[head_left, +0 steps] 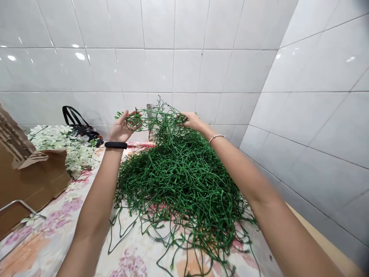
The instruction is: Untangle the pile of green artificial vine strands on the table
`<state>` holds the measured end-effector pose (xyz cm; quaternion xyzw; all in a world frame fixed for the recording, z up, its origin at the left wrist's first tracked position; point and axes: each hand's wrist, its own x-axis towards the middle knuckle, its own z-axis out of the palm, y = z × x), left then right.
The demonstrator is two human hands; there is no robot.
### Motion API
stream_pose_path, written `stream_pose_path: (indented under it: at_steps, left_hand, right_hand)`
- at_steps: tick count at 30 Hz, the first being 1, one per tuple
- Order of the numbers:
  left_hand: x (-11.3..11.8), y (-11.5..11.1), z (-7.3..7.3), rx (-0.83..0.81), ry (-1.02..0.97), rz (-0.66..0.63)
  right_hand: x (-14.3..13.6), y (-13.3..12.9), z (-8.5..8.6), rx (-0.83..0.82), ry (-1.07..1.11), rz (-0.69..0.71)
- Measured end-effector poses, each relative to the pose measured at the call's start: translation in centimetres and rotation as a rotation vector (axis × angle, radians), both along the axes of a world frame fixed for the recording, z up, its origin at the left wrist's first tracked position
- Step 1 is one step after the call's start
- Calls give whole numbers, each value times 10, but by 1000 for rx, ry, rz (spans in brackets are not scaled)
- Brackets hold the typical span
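A large tangled heap of green artificial flower stems (178, 173) lies on the flower-printed tablecloth (127, 246). At the heap's far left, my left hand (123, 129) is curled round a few green stems, palm turned inward, with small tips poking out past the thumb. My right hand (190, 120) pinches stems at the top of the heap, its fingertips partly hidden among them. Between the two hands, a loose strand of stems stretches above the pile. A black band circles my left wrist, and a thin bracelet is on my right.
White artificial flowers (69, 148) are heaped at the left, beside a torn cardboard box (34, 181). Behind them sits a dark bag (86, 130) with black handles. A bent metal wire frame (29, 209) is at the lower left. Tiled walls (187, 69) close off the back and right.
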<state>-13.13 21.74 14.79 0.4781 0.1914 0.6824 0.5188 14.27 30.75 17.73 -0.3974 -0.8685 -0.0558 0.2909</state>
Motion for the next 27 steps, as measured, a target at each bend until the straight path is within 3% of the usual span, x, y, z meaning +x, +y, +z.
stream_pose_path:
  at_steps: [12, 17, 27]
  left_hand:
    - [-7, -4, 2, 38, -31, 38]
    - [-9, -4, 1, 46, -13, 61]
    - [-5, -7, 2, 20, -56, 89]
  right_hand:
    - [5, -11, 52, -130, -15, 72]
    - [6, -16, 67, -227, 124, 135]
    - [25, -26, 90, -279, 154, -23]
